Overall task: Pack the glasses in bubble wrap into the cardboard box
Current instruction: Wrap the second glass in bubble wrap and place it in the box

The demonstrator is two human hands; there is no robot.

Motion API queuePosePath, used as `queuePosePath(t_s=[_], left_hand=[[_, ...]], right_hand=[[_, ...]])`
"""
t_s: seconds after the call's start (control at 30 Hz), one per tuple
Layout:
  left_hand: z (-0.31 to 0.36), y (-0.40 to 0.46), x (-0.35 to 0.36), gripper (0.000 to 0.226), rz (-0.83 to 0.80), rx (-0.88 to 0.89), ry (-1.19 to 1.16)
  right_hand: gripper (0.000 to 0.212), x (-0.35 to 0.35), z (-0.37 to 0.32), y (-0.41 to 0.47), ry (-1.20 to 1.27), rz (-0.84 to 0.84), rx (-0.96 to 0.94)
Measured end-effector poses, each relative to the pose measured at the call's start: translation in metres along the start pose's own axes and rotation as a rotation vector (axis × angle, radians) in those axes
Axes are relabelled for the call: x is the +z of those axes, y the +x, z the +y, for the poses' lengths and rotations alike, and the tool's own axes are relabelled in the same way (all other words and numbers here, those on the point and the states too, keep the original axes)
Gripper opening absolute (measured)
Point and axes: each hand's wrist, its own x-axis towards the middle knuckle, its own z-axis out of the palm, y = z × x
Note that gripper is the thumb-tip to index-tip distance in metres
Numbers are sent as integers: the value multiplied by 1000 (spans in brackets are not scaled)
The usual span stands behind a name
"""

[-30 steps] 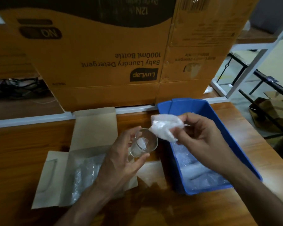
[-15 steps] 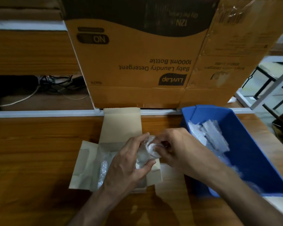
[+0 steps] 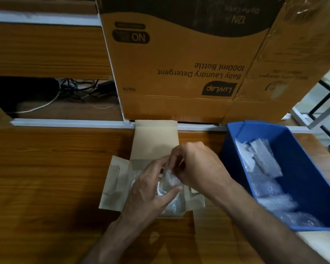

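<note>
Clear glass [image 3: 168, 184] between left hand [image 3: 149, 189] and right hand [image 3: 196, 164], over cardboard box [image 3: 154, 138]

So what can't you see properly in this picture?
- Glass: mostly covered by the left hand and right hand, head view.
- Small cardboard box inside: hidden under both hands.
- Bubble wrap in the blue bin: near end blurred.
- Big carton: top cut off by the edge.

two hands [image 3: 147, 189], one glass [image 3: 169, 184], two cardboard boxes [image 3: 154, 141], one blue bin [image 3: 312, 180].
</note>
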Motion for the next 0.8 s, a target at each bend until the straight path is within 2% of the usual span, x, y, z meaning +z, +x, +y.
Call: queuePosePath(t_s=[0.17, 0.27, 0.4, 0.47, 0.6, 0.73, 0.8], left_hand=[[-8, 2, -5, 76, 59, -44, -30], [-11, 2, -4, 75, 33, -38, -29], [-17, -2, -4, 70, 26, -87, -60], [-20, -2, -5, 66, 37, -101, -90], [-25, 3, -7, 69, 47, -185, -183], [-33, 13, -13, 70, -33, -240, -280], [-35, 18, -16, 71, -91, -264, -332]], right_hand=[[6, 3, -6, -2, -129, 152, -36], [12, 11, -8, -1, -130, 44, -11], [41, 8, -7, 1, -87, -145, -40], [49, -2, -6, -2, -26, -246, -36], [45, -2, 0, -10, -58, -103, -51], [49, 23, 10, -8, -79, -105, -13], [41, 28, 17, -2, 47, -97, 22]])
